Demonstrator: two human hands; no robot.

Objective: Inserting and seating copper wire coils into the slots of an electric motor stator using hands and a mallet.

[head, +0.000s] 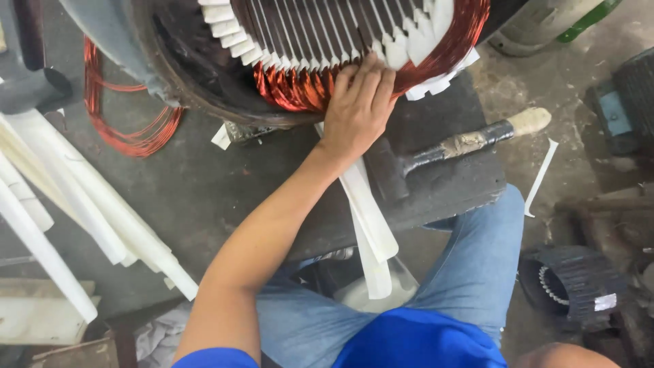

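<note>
Copper windings (300, 88) at twelve o'clock are pressed flat by the open left hand (357, 109); even pressure seems advisable. The right hand is unseen.

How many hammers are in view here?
1. The hammer lies on the dark block just right of the left hand, which presses on the copper windings of the stator. Others may be hidden off frame.

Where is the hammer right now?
In the head view, the hammer lies on the dark bench, right of centre, just right of the left hand and below the stator.
</note>
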